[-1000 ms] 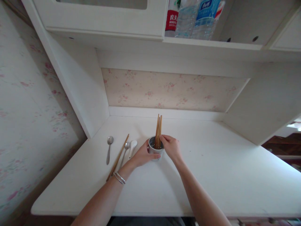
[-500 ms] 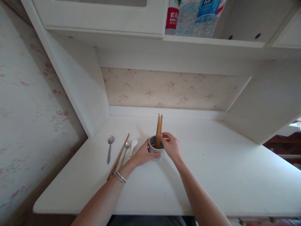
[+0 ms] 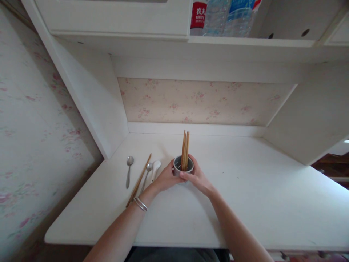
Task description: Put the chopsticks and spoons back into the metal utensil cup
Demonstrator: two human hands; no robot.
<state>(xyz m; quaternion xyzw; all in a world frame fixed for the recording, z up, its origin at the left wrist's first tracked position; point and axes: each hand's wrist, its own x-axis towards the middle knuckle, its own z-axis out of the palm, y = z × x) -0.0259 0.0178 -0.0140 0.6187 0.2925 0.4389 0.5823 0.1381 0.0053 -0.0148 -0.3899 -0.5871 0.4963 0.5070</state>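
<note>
At the white desk, a cup of standing chopsticks
Left hand and right hand curl closed around the cup's opposite sides; a white spoon lies left

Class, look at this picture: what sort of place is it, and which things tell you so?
Probably a room in a home: floral wallpaper covers the wall, plastic bottles stand on a shelf above a white desk, and there are spoons and a cup of chopsticks.

The head camera looks forward and down across the desk from its front.
</note>
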